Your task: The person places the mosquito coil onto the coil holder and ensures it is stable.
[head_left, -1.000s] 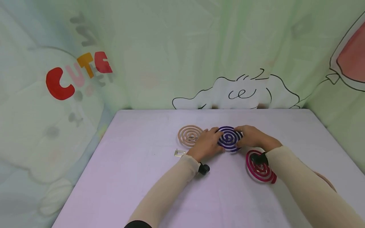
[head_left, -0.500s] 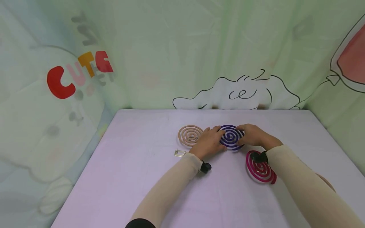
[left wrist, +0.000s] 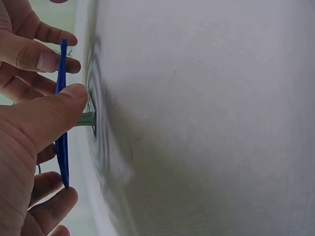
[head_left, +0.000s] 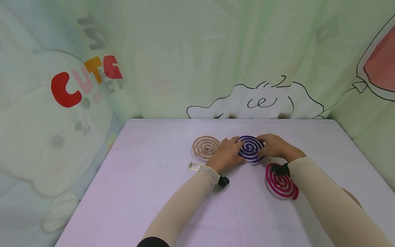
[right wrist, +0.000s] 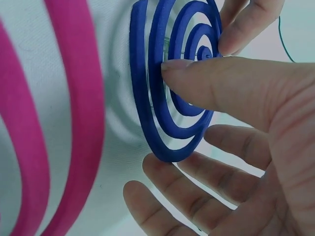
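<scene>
Blue coil (head_left: 250,148): smooth, matt, molded-looking body, no visible gloss; exact material unclear. Pink coil (right wrist: 87,113), right of the blue coil and nearer the wearer: smooth face, low sheen. Tan coil (head_left: 206,145), left of the blue coil: matt, detail too small. Little frame (head_left: 194,167), left of and nearer than the blue coil: looks like thin gold-toned metal, slightly shiny. Tablecloth (head_left: 139,192) under the blue coil: matt cloth, fine weave. Backdrop (head_left: 185,61) behind the blue coil: printed cloth, soft folds. Sleeves (head_left: 182,206), nearer than the blue coil: matt fabric.
</scene>
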Demonstrator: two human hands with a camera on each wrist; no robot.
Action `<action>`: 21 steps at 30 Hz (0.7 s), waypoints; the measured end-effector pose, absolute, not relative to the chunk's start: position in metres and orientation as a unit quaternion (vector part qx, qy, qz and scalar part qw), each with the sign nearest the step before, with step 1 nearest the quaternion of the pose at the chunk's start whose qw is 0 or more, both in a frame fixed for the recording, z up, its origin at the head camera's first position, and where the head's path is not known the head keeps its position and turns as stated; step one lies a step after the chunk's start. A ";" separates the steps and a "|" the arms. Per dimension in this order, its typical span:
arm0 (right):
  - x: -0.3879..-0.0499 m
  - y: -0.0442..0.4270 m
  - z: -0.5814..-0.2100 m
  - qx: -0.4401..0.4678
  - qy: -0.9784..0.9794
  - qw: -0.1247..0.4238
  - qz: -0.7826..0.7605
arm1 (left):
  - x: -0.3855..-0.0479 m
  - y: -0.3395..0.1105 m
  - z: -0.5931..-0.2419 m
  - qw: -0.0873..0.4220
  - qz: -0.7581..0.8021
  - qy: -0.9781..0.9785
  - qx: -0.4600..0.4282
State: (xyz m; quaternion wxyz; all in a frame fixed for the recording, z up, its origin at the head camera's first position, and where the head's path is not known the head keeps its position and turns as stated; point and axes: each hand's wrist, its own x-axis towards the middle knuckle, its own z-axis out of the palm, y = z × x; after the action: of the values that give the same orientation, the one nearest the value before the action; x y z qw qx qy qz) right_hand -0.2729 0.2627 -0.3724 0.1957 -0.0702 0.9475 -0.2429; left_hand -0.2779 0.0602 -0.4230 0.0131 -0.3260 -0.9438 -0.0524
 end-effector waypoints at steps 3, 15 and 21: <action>-0.272 0.264 -0.373 -0.076 0.946 0.196 -0.245 | -0.276 0.059 -0.422 0.012 -0.058 -0.943 -0.327; -0.269 0.270 -0.375 -0.106 0.949 0.183 -0.235 | -0.272 0.055 -0.426 -0.004 -0.072 -0.947 -0.314; -0.265 0.273 -0.374 -0.096 0.951 0.179 -0.232 | -0.270 0.055 -0.428 -0.004 -0.069 -0.948 -0.311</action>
State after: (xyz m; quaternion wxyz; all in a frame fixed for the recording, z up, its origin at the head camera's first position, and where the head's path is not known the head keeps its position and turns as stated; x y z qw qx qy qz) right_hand -0.2647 0.2729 -0.3740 0.1791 -0.0959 0.9512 -0.2323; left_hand -0.2701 0.0546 -0.4276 -0.0041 -0.3113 -0.9478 -0.0692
